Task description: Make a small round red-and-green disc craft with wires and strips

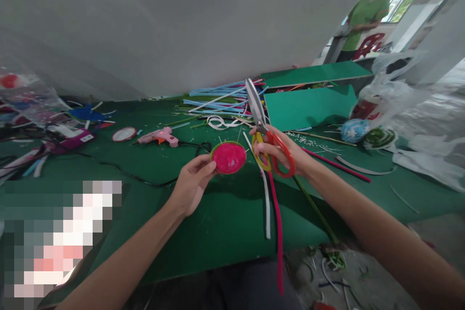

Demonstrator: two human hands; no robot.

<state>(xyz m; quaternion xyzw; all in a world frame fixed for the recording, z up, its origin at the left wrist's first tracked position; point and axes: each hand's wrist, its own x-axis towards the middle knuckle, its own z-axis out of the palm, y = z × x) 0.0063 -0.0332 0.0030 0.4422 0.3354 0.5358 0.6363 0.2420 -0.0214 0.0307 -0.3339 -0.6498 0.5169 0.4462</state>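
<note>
Left grip (pixel 194 181) and right grip (pixel 285 147): both closed on items

Left grip: thumb and fingers pinch the edge of a round pink disc with a green rim (pixel 228 152), held above the green bench (pixel 203 240), back from its front edge. Right grip: fingers curl around the handles of metal-bladed scissors with yellow and orange handles (pixel 258 118), blades directed toward the rear edge.

"What's in your grip?"
"My left hand (pixel 194 179) pinches a green-rimmed pink disc (pixel 228 159) at its eight-o'clock edge. My right hand (pixel 290 140), at the disc's two o'clock, holds scissors (pixel 258 111), blades toward eleven."
"And around the disc, on the green table (pixel 203 237)?"
"Blue pipe cleaners (pixel 221 105) at twelve, a blue-and-white ball (pixel 354 131) near three, a pink glue gun (pixel 165 136) between nine and ten."
</note>
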